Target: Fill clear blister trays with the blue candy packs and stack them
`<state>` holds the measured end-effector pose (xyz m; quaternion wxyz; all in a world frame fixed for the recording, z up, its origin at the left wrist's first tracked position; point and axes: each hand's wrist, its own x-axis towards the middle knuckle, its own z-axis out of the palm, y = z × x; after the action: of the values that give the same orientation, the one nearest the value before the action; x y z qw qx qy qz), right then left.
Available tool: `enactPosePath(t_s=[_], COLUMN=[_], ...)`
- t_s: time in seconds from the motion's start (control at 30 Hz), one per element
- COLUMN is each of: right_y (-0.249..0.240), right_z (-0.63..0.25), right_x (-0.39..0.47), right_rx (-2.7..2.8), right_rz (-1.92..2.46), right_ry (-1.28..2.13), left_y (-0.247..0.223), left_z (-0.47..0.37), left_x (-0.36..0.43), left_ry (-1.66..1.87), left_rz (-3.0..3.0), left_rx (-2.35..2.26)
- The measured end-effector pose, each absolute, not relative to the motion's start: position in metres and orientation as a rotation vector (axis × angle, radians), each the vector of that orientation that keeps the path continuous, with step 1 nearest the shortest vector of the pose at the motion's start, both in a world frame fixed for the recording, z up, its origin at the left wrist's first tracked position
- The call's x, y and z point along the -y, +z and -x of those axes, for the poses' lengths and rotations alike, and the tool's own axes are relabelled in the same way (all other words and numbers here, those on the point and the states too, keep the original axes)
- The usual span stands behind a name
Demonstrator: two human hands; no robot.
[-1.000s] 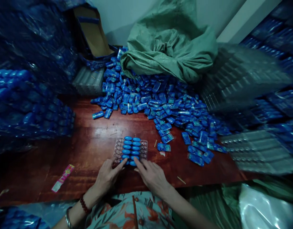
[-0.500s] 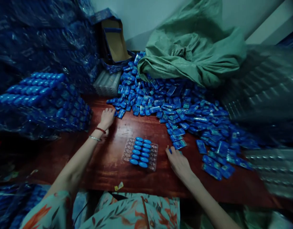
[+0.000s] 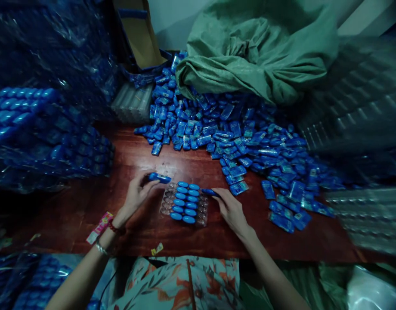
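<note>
A clear plastic tray (image 3: 166, 202) lies on the table in front of me, with two columns of shiny blue oval capsules (image 3: 181, 202) along its middle and bare clear pockets at both sides. My left hand (image 3: 137, 193) pinches a small blue packet (image 3: 159, 177) just off the tray's upper left corner. On the other side, my right hand (image 3: 229, 209) grips another blue packet, seen nearly edge-on (image 3: 210, 192), over the tray's upper right corner. Fingers partly cover both packets.
A large heap of blue packets (image 3: 224, 125) spreads behind the tray, under a green cloth sack (image 3: 249, 64). Stacked blue-filled trays (image 3: 62, 142) stand left. Clear trays (image 3: 133, 101) sit at the back left, more clear trays (image 3: 362, 215) at right. A pink wrapper (image 3: 100, 227) lies beside my left wrist.
My left hand has come back from the heap's left edge toward the tray with a blue packet. My right hand has moved left and up to the tray's corner. The view has shifted slightly.
</note>
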<state>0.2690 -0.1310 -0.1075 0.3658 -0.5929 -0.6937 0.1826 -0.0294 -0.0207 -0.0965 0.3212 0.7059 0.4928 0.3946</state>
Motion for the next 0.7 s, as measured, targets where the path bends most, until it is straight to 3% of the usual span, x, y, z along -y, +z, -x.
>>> enactPosePath(t_s=[0.37, 0.7], right_y=[-0.083, -0.058], right_z=[-0.28, -0.268], right_x=[0.106, 0.09], right_rx=[2.483, 2.761], right_rz=[1.669, 1.607], right_ry=[0.493, 0.421], left_y=[-0.116, -0.102], left_z=[0.008, 0.018], left_x=[0.012, 0.004], left_ry=[0.867, 0.345], left_rz=[-2.162, -2.729], left_rx=[-0.961, -0.735])
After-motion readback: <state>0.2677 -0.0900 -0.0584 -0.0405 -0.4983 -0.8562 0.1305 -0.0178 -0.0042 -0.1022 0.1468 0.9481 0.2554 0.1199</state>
